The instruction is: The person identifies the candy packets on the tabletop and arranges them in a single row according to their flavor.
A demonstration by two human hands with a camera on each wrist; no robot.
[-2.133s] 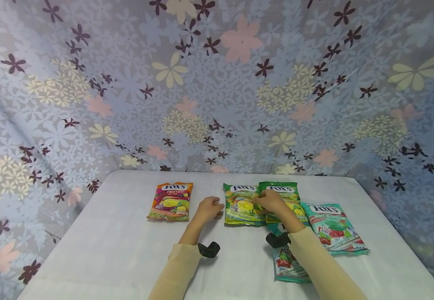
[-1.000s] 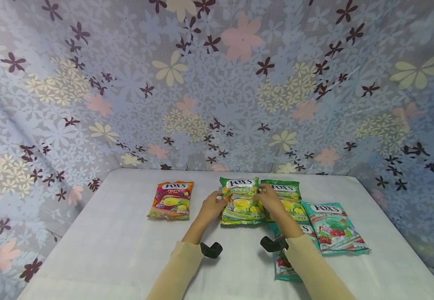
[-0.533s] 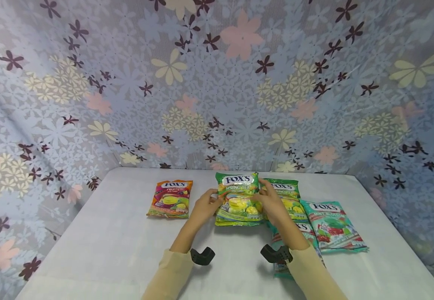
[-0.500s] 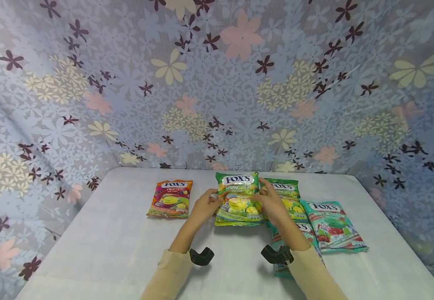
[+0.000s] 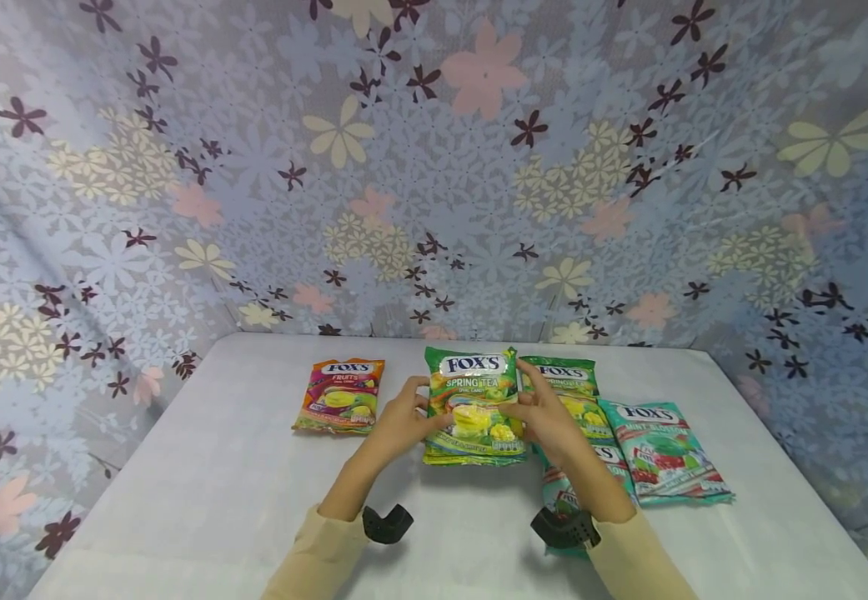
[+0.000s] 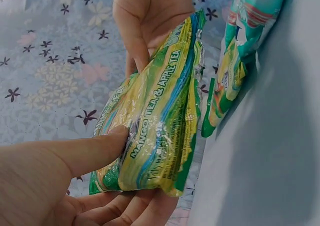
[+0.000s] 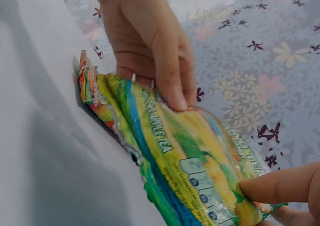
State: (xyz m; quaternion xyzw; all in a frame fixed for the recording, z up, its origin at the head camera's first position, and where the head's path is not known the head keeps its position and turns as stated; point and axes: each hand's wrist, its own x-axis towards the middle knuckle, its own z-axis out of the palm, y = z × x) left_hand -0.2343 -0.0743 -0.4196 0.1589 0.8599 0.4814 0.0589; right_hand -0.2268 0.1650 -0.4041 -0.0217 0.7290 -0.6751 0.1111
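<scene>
Head view: candy bag (image 5: pixel 473 406) between both hands

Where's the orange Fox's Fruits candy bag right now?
In the head view the orange Fox's Fruits candy bag lies flat on the white table, on the left, just beyond the left hand and apart from the other bags.

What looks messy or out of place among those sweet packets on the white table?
Nothing is spilled or torn. The teal mint bags overlap untidily, one half hidden under the right sleeve. The orange fruit bag lies apart, left.
</scene>
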